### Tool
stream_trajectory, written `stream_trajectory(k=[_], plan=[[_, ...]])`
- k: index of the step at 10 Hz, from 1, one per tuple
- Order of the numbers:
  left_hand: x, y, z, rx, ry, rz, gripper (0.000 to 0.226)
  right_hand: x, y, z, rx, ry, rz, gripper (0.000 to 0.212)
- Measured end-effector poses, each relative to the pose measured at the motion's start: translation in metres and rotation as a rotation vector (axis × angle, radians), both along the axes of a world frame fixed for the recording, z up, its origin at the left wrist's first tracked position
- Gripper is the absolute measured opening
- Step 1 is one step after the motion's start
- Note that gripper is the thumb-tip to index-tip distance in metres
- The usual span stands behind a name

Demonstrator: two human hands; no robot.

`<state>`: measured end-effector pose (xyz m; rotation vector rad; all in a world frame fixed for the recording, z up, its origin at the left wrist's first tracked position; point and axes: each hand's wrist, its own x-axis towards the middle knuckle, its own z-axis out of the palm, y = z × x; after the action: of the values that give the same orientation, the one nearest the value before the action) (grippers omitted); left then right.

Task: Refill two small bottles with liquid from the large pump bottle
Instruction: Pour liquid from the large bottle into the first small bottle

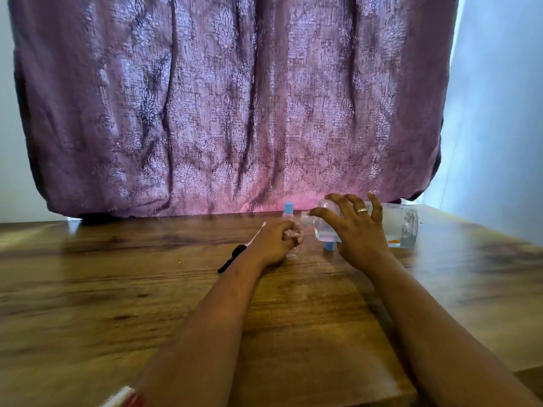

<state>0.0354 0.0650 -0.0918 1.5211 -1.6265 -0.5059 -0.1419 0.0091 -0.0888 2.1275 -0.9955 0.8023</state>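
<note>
My right hand (357,230) grips the large clear bottle (396,223), which is tipped on its side with its open neck pointing left; clear liquid pools in its lower part. My left hand (276,240) is closed around a small clear bottle (293,254), held just under that neck. A second small bottle with a blue cap (288,211) stands upright behind my left hand. A loose blue cap (329,245) sits on the wooden table (147,289) below the large bottle. The pump head with its black top and white tube (235,255) lies left of my left wrist.
A purple patterned curtain (235,98) hangs along the table's far edge. The table's right edge (484,230) runs diagonally near the large bottle. A red and white object (123,398) shows at the bottom edge by my left forearm.
</note>
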Motion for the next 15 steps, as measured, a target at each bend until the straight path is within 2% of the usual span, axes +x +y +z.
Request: stream_trajectory(k=[3, 9, 12, 14, 15], plan=[[-0.0004, 0.0007, -0.0012, 0.025, 0.061, 0.002, 0.030, 0.0005, -0.0016, 0.0002, -0.006, -0.001, -0.007, 0.093], [0.0003, -0.0040, -0.0017, -0.018, -0.023, 0.007, 0.031, -0.0013, -0.0010, 0.0047, 0.014, 0.016, -0.020, 0.083], [-0.0002, -0.0043, 0.0004, -0.031, -0.084, 0.007, 0.030, -0.0010, -0.0058, 0.0037, -0.019, 0.027, -0.031, 0.091], [-0.0011, -0.0050, -0.0020, -0.025, 0.001, -0.017, 0.029, -0.0029, -0.0081, 0.0034, -0.024, 0.033, -0.037, 0.095], [-0.0010, -0.0056, -0.0020, -0.042, -0.028, -0.005, 0.027, -0.0044, -0.0089, 0.0034, -0.017, 0.043, -0.044, 0.094]])
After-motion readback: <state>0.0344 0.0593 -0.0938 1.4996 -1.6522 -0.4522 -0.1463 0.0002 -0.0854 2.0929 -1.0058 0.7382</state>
